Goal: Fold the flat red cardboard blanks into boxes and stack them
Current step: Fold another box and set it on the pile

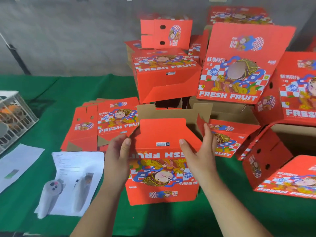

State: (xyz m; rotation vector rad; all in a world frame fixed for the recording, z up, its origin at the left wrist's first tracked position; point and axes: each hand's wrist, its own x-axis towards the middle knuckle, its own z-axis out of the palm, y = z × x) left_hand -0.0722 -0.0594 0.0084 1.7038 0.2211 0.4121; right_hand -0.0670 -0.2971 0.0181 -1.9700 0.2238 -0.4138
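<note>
A half-formed red "FRESH FRUIT" box (162, 170) stands in front of me on the green table, print upside down, its red flap raised at the far side. My left hand (118, 158) grips its left edge, thumb on the top face. My right hand (200, 151) holds the right edge, thumb on the face and fingers reaching behind the flap. A pile of flat red blanks (102, 124) lies to the left. Folded boxes (167, 72) are stacked behind, with more folded boxes (287, 170) on the right.
Printed paper sheets (75, 182) lie on the green tablecloth (42, 103) at the near left, with a small white-and-grey object (51, 195) on them. A white wire basket (15, 115) sits at the left edge. A grey wall rises behind the stacks.
</note>
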